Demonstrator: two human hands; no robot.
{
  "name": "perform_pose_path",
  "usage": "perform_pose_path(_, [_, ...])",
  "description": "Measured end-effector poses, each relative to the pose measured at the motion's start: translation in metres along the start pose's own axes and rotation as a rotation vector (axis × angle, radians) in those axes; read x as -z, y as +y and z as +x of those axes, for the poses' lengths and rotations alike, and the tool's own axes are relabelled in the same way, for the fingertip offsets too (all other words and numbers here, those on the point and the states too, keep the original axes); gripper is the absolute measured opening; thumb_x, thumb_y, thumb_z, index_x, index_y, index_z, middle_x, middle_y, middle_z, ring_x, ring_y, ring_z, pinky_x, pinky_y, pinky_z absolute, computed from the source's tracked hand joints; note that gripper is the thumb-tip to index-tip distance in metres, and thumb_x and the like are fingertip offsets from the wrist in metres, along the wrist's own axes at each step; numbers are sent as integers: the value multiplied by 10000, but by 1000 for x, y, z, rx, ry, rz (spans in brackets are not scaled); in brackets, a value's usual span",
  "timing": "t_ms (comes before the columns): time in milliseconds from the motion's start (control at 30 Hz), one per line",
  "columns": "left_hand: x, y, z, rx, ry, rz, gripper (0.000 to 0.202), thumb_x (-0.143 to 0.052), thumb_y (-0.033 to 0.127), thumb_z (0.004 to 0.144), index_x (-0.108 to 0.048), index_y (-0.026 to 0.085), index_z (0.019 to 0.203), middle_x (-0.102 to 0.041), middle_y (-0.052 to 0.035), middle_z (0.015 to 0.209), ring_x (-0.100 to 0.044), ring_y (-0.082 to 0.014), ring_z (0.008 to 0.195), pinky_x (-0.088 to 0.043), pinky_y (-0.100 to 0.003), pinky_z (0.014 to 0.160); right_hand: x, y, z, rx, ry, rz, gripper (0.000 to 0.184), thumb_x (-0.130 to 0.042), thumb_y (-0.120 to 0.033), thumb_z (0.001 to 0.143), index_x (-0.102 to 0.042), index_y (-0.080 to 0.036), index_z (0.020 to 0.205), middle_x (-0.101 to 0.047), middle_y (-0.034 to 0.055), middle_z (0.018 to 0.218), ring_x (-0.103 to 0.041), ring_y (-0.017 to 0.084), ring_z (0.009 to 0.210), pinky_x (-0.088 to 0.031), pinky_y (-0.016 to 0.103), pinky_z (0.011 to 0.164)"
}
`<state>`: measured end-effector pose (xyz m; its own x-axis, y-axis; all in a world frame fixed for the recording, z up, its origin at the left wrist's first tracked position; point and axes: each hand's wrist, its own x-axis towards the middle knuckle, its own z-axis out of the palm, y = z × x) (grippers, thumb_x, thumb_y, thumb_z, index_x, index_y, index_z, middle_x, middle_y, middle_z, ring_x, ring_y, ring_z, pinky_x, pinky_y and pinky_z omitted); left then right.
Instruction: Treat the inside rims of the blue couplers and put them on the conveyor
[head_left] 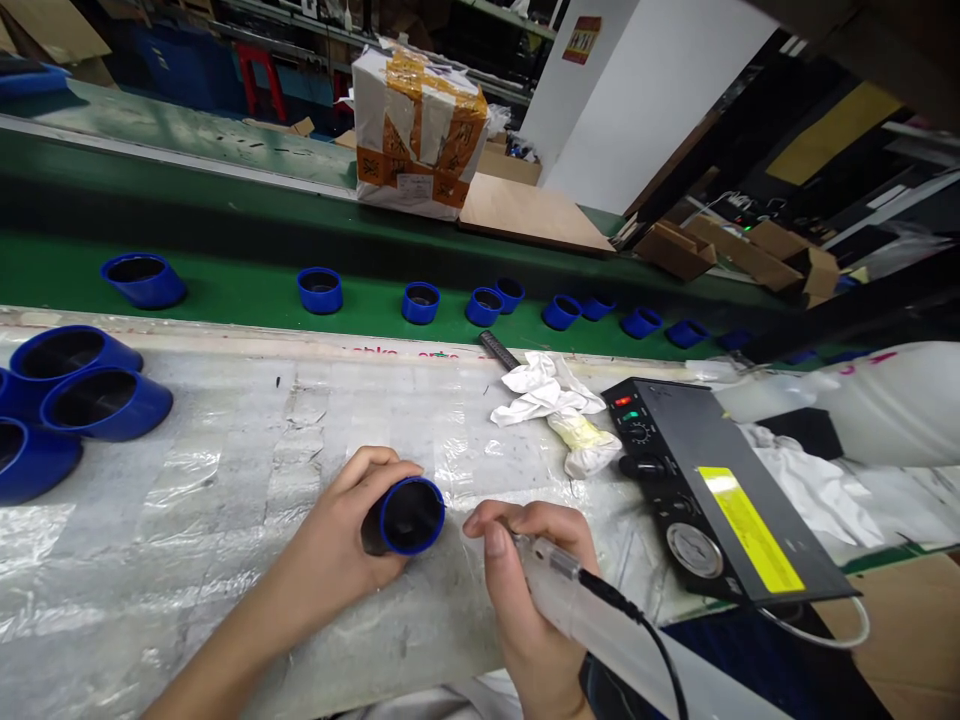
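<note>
My left hand (352,530) is wrapped round a dark cylindrical part with a blue rim (412,515), tilted so that its round opening faces me. My right hand (536,590) is closed on a translucent dispensing syringe (592,610) with a black cable running along it. The syringe's front end points toward the blue-rimmed part, a short distance apart from it; its tip is hard to make out. Several blue cylinders with dark insides, among them a front one (109,403), stand grouped to the left of my left hand.
Blue rings (320,290) stand in a row on the green conveyor belt (247,290). A black dispenser box with dial and gauge (720,490) sits at right, by crumpled white cloths (551,390). Behind are a taped carton (420,130) and a large white bottle (900,400).
</note>
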<state>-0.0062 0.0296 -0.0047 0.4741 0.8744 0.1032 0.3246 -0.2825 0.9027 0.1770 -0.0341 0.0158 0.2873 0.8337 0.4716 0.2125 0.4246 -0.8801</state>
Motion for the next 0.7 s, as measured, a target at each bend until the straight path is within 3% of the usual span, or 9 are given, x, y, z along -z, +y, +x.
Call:
perform_pose_path(233, [0, 0, 1, -4, 14, 17, 687, -682, -101, 720, -641, 347, 1240, -534, 27, 1242, -636, -154, 1148, -526, -193, 945, 4, -7, -9, -17, -30, -63, 142, -638, -150, 1070, -553, -263, 1065, -735, -4, 921, -737, 153, 835, -583, 236, 770])
perform_pose_path(533, [0, 2, 3, -7, 25, 30, 604, -714, -56, 746, -667, 311, 1224, -553, 3, 1232, -649, -182, 1140, -534, -243, 984, 4, -14, -16, 5, -57, -92, 182, -634, -91, 1030, -555, -253, 1054, -739, -11, 895, -745, 152, 791, -572, 235, 744])
perform_pose_path(700, [1, 6, 2, 8, 15, 25, 575, -692, -53, 757, -674, 298, 1212, -557, -3, 1221, -653, -186, 1133, -539, -251, 979, -7, -18, -24, -38, 9, -115, 149, -621, -132, 1049, -542, -255, 1018, -721, -19, 843, -730, 161, 752, -541, 262, 741])
